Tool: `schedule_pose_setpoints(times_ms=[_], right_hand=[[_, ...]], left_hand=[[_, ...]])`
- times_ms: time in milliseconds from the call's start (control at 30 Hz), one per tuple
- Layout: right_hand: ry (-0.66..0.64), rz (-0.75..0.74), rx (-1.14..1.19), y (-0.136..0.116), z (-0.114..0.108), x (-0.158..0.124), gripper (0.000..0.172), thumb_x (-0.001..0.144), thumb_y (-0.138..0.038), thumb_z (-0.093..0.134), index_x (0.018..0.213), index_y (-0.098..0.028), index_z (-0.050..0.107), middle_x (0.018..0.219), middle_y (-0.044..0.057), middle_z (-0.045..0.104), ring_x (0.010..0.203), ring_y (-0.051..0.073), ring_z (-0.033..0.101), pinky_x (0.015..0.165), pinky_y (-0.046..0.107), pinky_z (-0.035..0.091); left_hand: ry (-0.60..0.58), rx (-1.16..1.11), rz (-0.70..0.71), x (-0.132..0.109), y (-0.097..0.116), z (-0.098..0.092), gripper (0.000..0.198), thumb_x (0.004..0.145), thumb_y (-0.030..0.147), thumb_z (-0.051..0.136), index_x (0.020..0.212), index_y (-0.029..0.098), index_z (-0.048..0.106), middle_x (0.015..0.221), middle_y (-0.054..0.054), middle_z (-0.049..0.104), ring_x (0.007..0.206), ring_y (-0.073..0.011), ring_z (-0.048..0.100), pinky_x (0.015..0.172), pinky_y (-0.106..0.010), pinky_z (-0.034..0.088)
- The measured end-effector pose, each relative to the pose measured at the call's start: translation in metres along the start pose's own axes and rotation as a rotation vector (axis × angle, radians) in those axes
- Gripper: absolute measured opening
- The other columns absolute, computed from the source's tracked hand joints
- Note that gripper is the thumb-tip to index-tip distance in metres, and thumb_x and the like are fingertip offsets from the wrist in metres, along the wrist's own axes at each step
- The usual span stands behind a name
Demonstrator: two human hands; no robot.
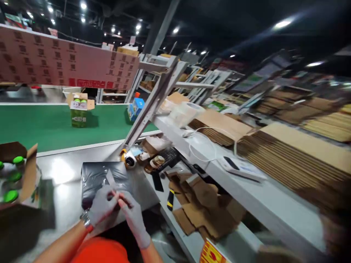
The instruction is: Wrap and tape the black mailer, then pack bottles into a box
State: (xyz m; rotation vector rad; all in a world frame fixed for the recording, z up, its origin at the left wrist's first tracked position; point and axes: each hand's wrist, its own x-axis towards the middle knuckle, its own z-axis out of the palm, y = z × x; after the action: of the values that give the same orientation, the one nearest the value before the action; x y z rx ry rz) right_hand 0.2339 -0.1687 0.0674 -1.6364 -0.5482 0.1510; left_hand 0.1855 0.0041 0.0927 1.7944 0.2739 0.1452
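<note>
I see both gloved hands meeting over the glossy black plastic mailer bag (109,180) on the grey worktop (63,171): left hand (102,207) and right hand (133,215), fingers curled, pinching its thin strip.

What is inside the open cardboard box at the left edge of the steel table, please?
The open cardboard box shows three or four green bottle caps; the bottles below are hidden by its flaps and walls.
</note>
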Motion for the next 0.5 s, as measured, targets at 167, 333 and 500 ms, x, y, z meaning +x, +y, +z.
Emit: schedule_pose_setpoints(times_ms=[167,333,500], right_hand=[[-0.018,0.241,0.189,-0.004,0.023,-0.003,0.043,0.096,-0.059,0.083,0.075,-0.023,0.077,0.080,0.003,0.072,0.078,0.020,0.065,0.075,0.032,0.055],[0.014,0.512,0.498,0.001,0.032,0.003,0.063,0.071,-0.074,0.097,0.072,-0.024,0.060,0.055,-0.008,0.043,0.051,0.009,0.037,0.049,0.024,0.033],[0.122,0.544,0.606,0.016,-0.013,0.016,0.077,0.061,-0.072,0.102,0.066,-0.026,0.041,0.059,-0.013,0.029,0.048,0.005,0.021,0.042,0.019,0.026]], left_hand=[[-0.030,0.074,0.031,-0.020,0.002,-0.019,0.021,0.089,0.041,0.068,0.078,0.023,0.066,0.084,-0.005,0.072,0.080,-0.0216,0.063,0.077,-0.037,0.045],[-0.067,-0.128,-0.126,-0.030,0.004,-0.058,0.026,0.076,0.043,0.073,0.070,0.022,0.059,0.071,0.002,0.060,0.069,-0.0149,0.051,0.069,-0.030,0.038],[-0.060,-0.313,-0.228,-0.044,0.002,-0.123,0.031,0.068,0.042,0.079,0.068,0.021,0.056,0.066,0.004,0.056,0.067,-0.0121,0.049,0.068,-0.026,0.040]])
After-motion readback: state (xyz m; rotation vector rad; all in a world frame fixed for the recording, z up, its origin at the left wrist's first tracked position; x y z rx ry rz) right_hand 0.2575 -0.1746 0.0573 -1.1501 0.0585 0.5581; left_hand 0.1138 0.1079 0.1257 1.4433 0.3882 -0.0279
